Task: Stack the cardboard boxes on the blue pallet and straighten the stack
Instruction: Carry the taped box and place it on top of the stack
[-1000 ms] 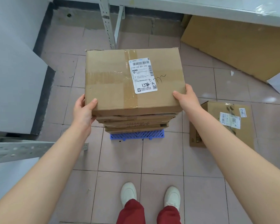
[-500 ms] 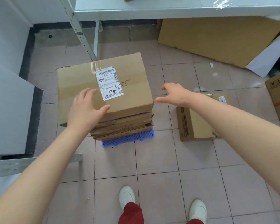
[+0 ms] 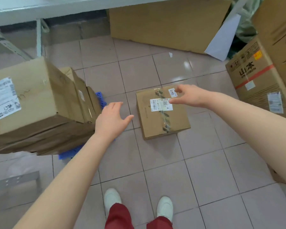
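A stack of cardboard boxes point(image 3: 40, 103) stands at the left on the blue pallet point(image 3: 100, 98), which shows only at two corners. The top box carries a white label with handwriting. A smaller taped cardboard box point(image 3: 160, 118) sits alone on the floor tiles to the right of the stack. My left hand point(image 3: 111, 121) hovers open between the stack and the small box, holding nothing. Spread open above the small box's far right corner is my right hand point(image 3: 190, 95), empty, and I cannot tell if it touches the box.
Large printed cartons point(image 3: 261, 76) stand at the right edge. A flat cardboard sheet point(image 3: 163, 23) leans under the white shelf at the back. Metal shelf legs point(image 3: 7, 45) rise at the left. My white shoes point(image 3: 112, 199) are at the bottom.
Both hands have left the top box of the stack and swung right toward the small box on the floor. The view has turned right, so the stack now sits at the left.
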